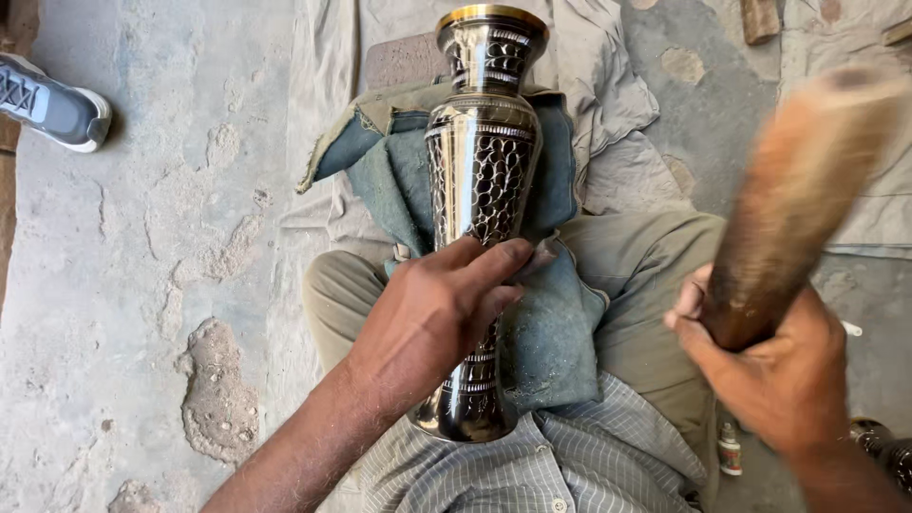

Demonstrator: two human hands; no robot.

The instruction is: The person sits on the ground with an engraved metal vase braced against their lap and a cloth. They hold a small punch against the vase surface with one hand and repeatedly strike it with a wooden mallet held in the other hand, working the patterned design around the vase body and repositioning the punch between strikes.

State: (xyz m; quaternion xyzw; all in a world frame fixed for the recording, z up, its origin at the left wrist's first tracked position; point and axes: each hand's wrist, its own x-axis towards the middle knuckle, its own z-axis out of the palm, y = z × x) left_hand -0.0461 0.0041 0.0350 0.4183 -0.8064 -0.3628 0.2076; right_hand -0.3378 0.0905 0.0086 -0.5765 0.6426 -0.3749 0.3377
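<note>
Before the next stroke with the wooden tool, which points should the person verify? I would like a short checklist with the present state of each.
1. Left hand grips the metal vase around its lower body: ok.
2. Vase rests on the blue-grey cloth padding over the lap, not on bare concrete: ok.
3. Right hand is closed around the wooden mallet: ok, though the mallet is blurred by motion.
4. Left fingers lie across the patterned surface, perhaps near where a stroke lands: cannot tell.
5. Grey shoe of another person stands far to the side: ok.
6. Small bottle near the right wrist could be knocked: cannot tell.
</note>
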